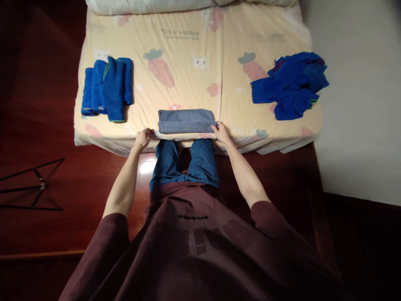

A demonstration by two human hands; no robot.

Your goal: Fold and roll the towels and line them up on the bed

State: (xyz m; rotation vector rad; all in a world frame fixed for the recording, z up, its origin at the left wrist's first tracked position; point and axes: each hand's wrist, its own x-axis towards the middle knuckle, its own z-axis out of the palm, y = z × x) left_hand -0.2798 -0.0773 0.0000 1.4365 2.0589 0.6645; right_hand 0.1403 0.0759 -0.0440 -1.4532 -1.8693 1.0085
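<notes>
1. Grey towel: folded into a flat oblong, lying at the near edge of the bed, midway along it, just beyond the person's knees.
2. Left hand: fingers curled shut at the towel's left end, on the pale layer under it at the bed edge; whether it pinches the towel itself cannot be told.
3. Right hand: fingers closed on the towel's near right corner.
4. Folded blue towels: overlapping row on the left side of the bed, well apart from the grey towel.
5. Loose blue towels: unfolded heap at the right side of the bed.
6. Bed sheet: pale yellow, printed with carrots and rabbits.
</notes>
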